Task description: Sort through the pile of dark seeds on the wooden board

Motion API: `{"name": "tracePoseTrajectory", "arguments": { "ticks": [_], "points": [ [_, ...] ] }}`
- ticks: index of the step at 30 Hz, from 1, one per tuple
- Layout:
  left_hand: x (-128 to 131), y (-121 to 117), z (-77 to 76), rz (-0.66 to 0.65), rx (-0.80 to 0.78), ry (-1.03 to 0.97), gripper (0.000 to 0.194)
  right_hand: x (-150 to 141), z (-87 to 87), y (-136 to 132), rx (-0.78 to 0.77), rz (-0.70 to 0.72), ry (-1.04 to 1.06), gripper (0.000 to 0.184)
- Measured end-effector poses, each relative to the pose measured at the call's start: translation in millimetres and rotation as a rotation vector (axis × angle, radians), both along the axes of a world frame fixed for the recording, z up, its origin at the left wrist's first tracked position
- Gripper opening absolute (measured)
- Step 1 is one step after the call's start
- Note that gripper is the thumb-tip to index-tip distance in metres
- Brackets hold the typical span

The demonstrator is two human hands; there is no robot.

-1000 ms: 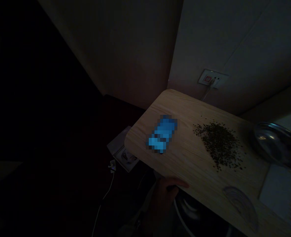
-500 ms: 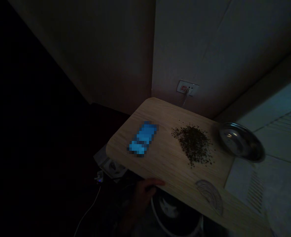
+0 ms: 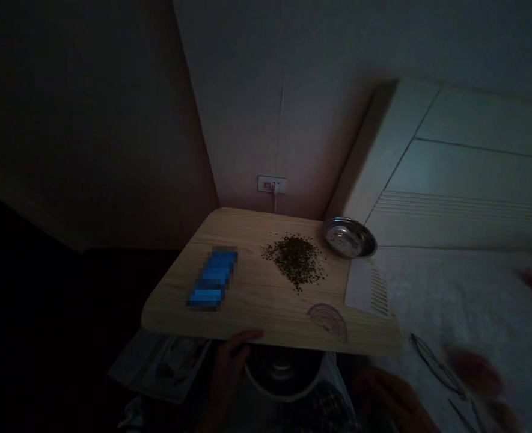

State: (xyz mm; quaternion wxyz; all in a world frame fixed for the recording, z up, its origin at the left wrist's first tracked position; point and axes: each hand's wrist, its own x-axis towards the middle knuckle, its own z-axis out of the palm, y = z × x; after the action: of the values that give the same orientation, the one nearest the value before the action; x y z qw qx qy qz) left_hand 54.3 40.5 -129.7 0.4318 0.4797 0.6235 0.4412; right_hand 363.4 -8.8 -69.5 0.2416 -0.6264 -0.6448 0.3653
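Note:
My left hand [image 3: 230, 358] is at the table's front edge, its index finger stretched along the edge and its thumb at the rim of a dark round basin [image 3: 286, 394]. It seems to grip that rim; the lower fingers are hidden. The basin sits just below the edge of the wooden table [image 3: 247, 319]. To the right of the basin my right hand [image 3: 385, 388] is dim and blurred, so its fingers do not show clearly. On the tabletop lies a pile of small dark grains [image 3: 297, 258]. A clear protractor [image 3: 329, 322] lies near the front edge.
A pixelated blue-lit phone [image 3: 214, 279] lies at the table's left. A shiny metal bowl [image 3: 349, 237] and a white slotted sheet [image 3: 367, 287] are at the right end. Beyond are a bed [image 3: 428, 288], with eyeglasses [image 3: 437, 364] on it, and a wall socket [image 3: 272, 184].
The view has swung right, bringing the bed and my right hand into sight. My left hand stays at the table edge beside the basin. The grains look unchanged.

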Motion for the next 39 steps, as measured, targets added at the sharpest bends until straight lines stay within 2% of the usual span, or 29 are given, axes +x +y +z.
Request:
{"name": "tracePoseTrajectory", "arguments": {
  "ticks": [3,4,8,11,15,21,26,30,36,39],
  "points": [
    [-3.4,0.2,-2.7,0.001,0.011,0.042,0.027,-1.6,-6.4,35.1,0.199,-0.254,-0.121,0.026],
    [-4.7,0.7,-3.9,-0.003,0.015,0.048,0.028,-5.8,-10.3,46.2,0.266,-0.274,-0.171,0.027],
    [-8.0,3.5,-7.7,-0.042,0.011,0.056,0.029,-32.7,-26.2,74.9,0.374,-0.236,-0.295,0.030],
    [-7.8,4.6,-6.7,-0.036,0.006,0.053,0.029,-49.1,-31.8,80.1,0.392,-0.242,-0.373,0.026],
    [-6.2,4.8,-2.2,-0.023,0.008,0.042,0.027,-53.0,-36.8,83.9,0.368,-0.252,-0.402,0.027],
    [-7.6,4.8,-3.5,-0.058,-0.001,0.052,0.029,-47.6,-45.2,95.1,0.315,-0.259,-0.306,0.027],
    [-8.3,2.1,-6.1,-0.064,0.013,0.058,0.030,-45.6,-39.7,97.9,0.318,-0.189,-0.224,0.010],
    [-8.7,1.5,-9.1,-0.071,0.003,0.059,0.031,-41.3,-40.2,99.4,0.354,-0.192,-0.111,0.012],
    [-12.6,2.7,-23.2,-0.115,0.019,0.050,0.034,-43.6,-43.8,108.8,0.334,-0.132,0.057,0.008],
    [-11.1,2.5,-21.0,-0.132,0.024,0.048,0.035,-50.8,-39.9,112.7,0.348,-0.114,0.107,0.010]
  ]
}}
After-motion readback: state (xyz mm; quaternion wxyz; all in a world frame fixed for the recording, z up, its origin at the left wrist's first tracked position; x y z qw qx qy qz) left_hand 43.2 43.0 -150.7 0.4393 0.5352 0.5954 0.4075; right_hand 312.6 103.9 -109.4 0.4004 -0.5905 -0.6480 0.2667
